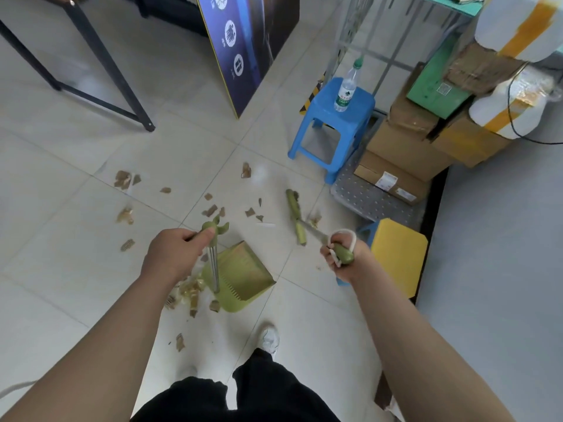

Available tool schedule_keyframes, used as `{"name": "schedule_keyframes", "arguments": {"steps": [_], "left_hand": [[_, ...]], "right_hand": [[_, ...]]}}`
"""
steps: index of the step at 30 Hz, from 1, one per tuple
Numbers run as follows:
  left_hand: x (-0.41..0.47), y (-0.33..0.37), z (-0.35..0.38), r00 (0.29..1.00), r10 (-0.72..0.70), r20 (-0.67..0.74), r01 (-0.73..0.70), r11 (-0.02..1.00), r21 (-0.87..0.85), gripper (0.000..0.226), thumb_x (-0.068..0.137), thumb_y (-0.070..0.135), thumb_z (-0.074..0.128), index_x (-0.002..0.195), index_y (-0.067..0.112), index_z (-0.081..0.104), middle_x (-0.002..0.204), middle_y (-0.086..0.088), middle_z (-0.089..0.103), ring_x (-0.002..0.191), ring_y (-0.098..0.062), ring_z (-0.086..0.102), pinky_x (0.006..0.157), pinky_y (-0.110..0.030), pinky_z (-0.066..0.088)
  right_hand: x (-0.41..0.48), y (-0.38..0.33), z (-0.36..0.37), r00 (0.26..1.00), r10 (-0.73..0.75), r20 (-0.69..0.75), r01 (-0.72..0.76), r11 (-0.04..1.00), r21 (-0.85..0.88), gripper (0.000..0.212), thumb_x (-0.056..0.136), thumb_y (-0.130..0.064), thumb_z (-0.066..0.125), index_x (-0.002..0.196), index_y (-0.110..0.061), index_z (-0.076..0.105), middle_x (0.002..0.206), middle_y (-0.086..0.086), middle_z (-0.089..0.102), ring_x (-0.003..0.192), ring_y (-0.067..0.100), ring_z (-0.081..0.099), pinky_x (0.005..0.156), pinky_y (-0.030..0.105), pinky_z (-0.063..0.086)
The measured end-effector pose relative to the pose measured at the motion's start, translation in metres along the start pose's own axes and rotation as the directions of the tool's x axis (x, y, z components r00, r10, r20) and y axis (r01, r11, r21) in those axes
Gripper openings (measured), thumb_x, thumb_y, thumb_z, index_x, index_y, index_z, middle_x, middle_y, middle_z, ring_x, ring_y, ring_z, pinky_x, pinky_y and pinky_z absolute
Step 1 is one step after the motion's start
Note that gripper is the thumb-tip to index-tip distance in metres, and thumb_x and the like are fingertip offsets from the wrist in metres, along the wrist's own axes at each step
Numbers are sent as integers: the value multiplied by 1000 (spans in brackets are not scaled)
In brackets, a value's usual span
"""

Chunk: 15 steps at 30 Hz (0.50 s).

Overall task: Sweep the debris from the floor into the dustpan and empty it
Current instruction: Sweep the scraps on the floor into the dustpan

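Observation:
A green dustpan (243, 275) stands on the tiled floor just ahead of my feet, its mouth facing up-right. My left hand (176, 251) grips the top of its upright metal handle (214, 266). My right hand (344, 254) is closed on the green grip of a broom, a white loop around the wrist. The broom's green head (295, 216) rests on the floor ahead, right of the dustpan. Brown debris scraps (213, 210) lie scattered across the tiles beyond the pan. A pile of scraps (189, 295) sits beside the pan's left edge.
A blue plastic stool (332, 123) with a water bottle (345, 86) stands ahead right. Cardboard boxes (405, 147) are stacked at the right, a yellow stool (396, 254) close to my right hand. A black table leg (115, 74) and a leaning sign board (243, 50) stand farther back.

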<state>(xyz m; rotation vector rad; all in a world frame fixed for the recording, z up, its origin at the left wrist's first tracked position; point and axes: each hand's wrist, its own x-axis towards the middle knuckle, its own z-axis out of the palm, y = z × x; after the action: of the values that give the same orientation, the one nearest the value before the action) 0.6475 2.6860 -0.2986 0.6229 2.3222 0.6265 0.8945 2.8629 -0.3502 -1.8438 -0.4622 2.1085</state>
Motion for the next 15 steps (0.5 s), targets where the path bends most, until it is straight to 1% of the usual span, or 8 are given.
{"name": "schedule_keyframes", "arguments": {"steps": [1,3,5,7,9,11,13,15], "left_hand": [[1,1,2,1000,-5,-6,5,1000,-8,54,85,63,60,81,11,74,80,-7,74,78,-31,70,81,-48,55],[3,3,5,1000,-10,-19,9,1000,-25,63,85,63,59,84,2,72,87,-17,73,83,-37,69,82,-50,55],[6,5,8,1000,-6,-27,5,999,-37,60,84,64,59,83,5,70,94,-21,73,88,-39,68,83,-51,54],[9,5,10,999,-9,-34,7,999,-54,64,84,65,58,80,2,68,94,-23,72,84,-38,68,76,-47,54],[15,3,12,999,-4,-46,1,998,-65,68,84,64,58,74,-3,63,92,-26,70,81,-40,67,68,-40,47],[18,1,12,998,-5,-58,0,997,-76,69,86,62,58,82,-6,66,90,-26,70,84,-42,68,69,-43,50],[19,-2,12,997,-7,-75,1,996,-84,66,87,59,59,90,-5,69,89,-22,72,84,-42,68,73,-45,53],[20,-4,10,996,-6,-86,-2,996,-86,62,88,57,60,89,-3,71,85,-18,72,81,-41,68,67,-37,50]], "right_hand": [[3,-10,-4,999,-14,-30,14,1000,-18,21,91,-4,36,71,-9,41,59,11,47,26,12,47,28,12,34],[11,-26,-11,995,-44,-88,38,997,-62,20,90,-3,37,72,-8,43,67,13,48,25,13,49,29,12,35],[22,-39,-16,991,-65,-116,53,994,-97,19,90,-2,39,74,-7,46,71,15,49,27,14,50,31,13,37],[34,-46,-18,990,-65,-121,53,993,-102,18,90,0,40,74,-5,47,73,15,50,31,16,53,32,13,39],[47,-48,-16,990,-56,-129,44,995,-91,18,90,1,43,74,-6,49,73,14,50,31,17,54,31,14,40],[58,-43,-11,991,-36,-129,24,995,-99,18,90,1,43,74,-7,49,71,13,49,29,16,53,31,14,40],[64,-33,0,995,-8,-100,-3,994,-114,19,89,2,42,74,-8,48,70,12,47,36,17,52,32,14,42],[67,-19,13,997,22,-68,-29,993,-111,20,88,5,45,72,-6,49,69,12,46,48,20,51,35,16,46]]}}
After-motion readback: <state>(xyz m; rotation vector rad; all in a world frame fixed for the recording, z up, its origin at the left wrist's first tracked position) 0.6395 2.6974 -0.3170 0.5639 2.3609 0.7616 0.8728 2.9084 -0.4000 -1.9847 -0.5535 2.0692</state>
